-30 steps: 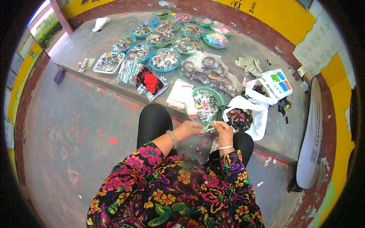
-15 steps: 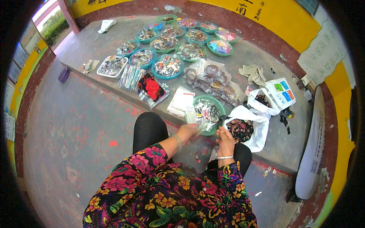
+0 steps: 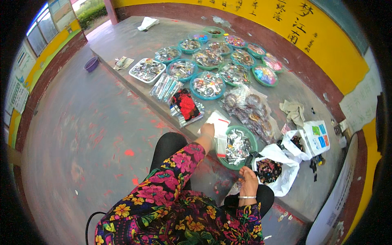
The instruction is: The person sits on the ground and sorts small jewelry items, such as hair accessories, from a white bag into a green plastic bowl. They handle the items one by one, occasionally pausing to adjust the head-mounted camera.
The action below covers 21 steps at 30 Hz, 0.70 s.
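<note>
My left hand [image 3: 207, 130] reaches over the left edge of a stack of clear-and-white plastic bags [image 3: 220, 122]; its fingertips are hard to make out there. My right hand [image 3: 248, 181], with a pale bangle at the wrist, is closed at the near right rim of a green basket [image 3: 254, 141]. A dark strip-like thing [image 3: 251, 158] sticks up from its fingertips, its kind unclear. Inside the basket lie many small packaged items [image 3: 238, 147], silver, white and black. Another clear packet [image 3: 221, 146] with a red edge lies over the basket's left rim.
Right of the basket, a white bag [image 3: 283, 181] holds dark patterned pieces [image 3: 268, 169]. Bagged brown round items [image 3: 249, 108] lie beyond, with several filled round baskets [image 3: 208, 85] behind. A red-and-black packet [image 3: 185, 105] lies left. The raised platform's edge [image 3: 141, 93] runs diagonally.
My left hand has left the basket's near left side and moved up to the bag stack. My right hand stays by the basket's near right rim. The whole view has shifted.
</note>
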Each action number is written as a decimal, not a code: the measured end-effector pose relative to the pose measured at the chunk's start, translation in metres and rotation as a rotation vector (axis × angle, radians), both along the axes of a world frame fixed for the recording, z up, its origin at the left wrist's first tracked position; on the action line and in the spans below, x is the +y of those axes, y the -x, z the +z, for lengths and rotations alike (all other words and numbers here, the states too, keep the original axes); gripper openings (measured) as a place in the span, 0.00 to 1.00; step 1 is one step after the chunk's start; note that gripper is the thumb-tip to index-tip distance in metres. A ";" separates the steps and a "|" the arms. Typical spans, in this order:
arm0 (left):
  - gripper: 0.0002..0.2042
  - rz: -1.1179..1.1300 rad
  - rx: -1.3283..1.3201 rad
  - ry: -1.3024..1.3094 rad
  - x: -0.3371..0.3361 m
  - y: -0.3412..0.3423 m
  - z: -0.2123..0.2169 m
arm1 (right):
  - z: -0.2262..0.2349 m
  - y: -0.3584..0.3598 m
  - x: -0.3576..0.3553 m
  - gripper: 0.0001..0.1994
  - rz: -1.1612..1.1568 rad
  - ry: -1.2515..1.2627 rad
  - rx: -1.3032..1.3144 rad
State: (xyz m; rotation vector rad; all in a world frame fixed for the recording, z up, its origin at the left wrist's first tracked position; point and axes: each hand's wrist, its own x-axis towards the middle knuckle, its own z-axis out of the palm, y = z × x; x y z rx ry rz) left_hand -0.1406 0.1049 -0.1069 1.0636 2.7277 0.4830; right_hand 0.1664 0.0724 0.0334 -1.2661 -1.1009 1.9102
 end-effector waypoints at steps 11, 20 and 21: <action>0.23 0.090 0.019 0.348 -0.019 0.207 0.002 | 0.010 0.021 -0.007 0.09 0.075 0.055 -0.112; 0.29 1.111 -0.772 -0.274 -0.027 0.189 -0.002 | 0.002 0.026 -0.010 0.09 0.089 0.078 -0.108; 0.29 1.089 -0.804 -0.246 -0.016 0.191 -0.008 | 0.001 0.027 -0.009 0.09 0.073 0.084 -0.131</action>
